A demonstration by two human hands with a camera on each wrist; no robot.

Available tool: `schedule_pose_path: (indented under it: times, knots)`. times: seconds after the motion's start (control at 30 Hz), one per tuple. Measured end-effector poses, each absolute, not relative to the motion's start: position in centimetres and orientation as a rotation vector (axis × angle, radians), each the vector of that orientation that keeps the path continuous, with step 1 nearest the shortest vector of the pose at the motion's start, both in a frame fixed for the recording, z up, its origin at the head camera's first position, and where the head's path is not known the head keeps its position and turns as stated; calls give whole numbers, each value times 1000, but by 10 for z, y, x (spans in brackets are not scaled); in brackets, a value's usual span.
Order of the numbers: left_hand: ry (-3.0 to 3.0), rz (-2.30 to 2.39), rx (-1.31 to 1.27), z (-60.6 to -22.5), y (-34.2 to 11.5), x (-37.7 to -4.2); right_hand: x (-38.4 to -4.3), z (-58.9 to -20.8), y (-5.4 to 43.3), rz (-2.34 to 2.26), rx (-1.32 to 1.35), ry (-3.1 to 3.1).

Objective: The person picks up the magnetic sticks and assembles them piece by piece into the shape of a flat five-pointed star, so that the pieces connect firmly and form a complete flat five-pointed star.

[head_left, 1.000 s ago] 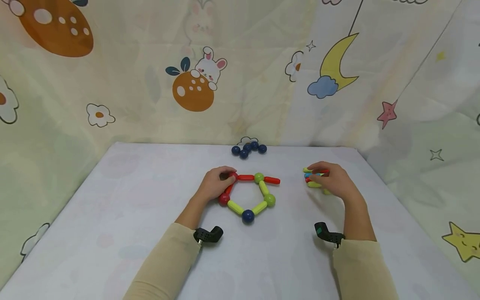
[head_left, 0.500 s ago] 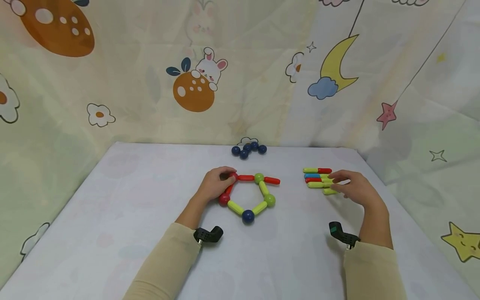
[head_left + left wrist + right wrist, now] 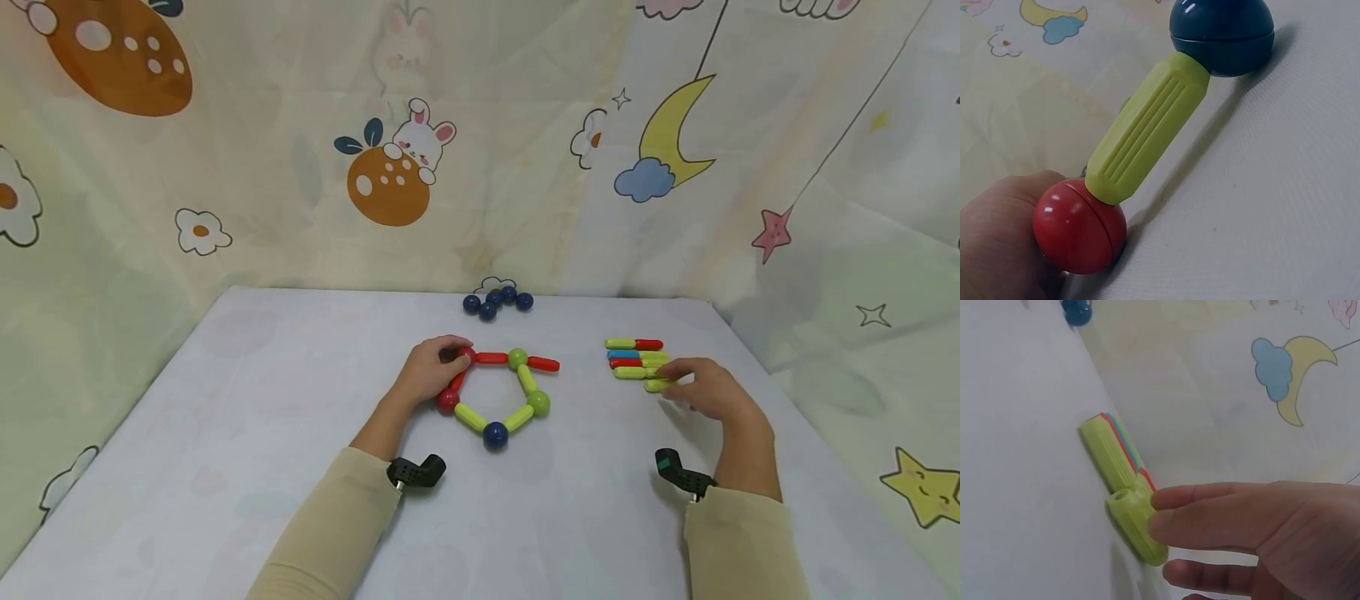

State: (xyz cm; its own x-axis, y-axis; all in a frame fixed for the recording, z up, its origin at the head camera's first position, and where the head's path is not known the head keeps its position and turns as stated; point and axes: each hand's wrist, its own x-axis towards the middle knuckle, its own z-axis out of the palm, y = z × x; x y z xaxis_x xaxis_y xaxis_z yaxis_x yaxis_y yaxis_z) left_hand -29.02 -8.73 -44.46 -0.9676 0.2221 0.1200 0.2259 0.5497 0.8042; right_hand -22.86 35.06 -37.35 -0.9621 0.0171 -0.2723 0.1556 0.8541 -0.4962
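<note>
My left hand [image 3: 431, 371] grips the red ball [image 3: 468, 353] at the upper left corner of a five-sided ring of balls and rods. A second red ball [image 3: 1079, 226], a yellow-green rod [image 3: 1147, 128] and a dark blue ball [image 3: 1222, 34] of that ring show large in the left wrist view. From the green ball [image 3: 517, 359] at the ring's top right, a red rod [image 3: 543, 364] sticks outward. My right hand [image 3: 712, 390] is at the nearest loose yellow-green rod [image 3: 1138, 528], its fingers extended and fingertips overlapping the rod's end. That rod lies on the table.
Loose rods in rows lie beside the right hand, among them a blue rod [image 3: 623, 354] and a red rod [image 3: 648, 344]. Several dark blue balls [image 3: 487, 311] sit near the back edge of the white table [image 3: 300, 350]. A printed cloth [image 3: 270, 150] hangs behind it.
My right hand was over the rod rows, withdrew to the right and uncovered them, then came down slightly toward the nearest yellow-green rod. The left hand and ring stay put.
</note>
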Motion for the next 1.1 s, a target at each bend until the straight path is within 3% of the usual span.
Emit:
schedule_pose_path:
  times: [0.47, 1.1]
  knots:
    - [-2758, -1435, -415, -444, -86, -291, -235, -384, 353, -702, 262, 2758]
    - [-2755, -1425, -416, -444, -87, -291, -231, -381, 348, -787, 60, 2722]
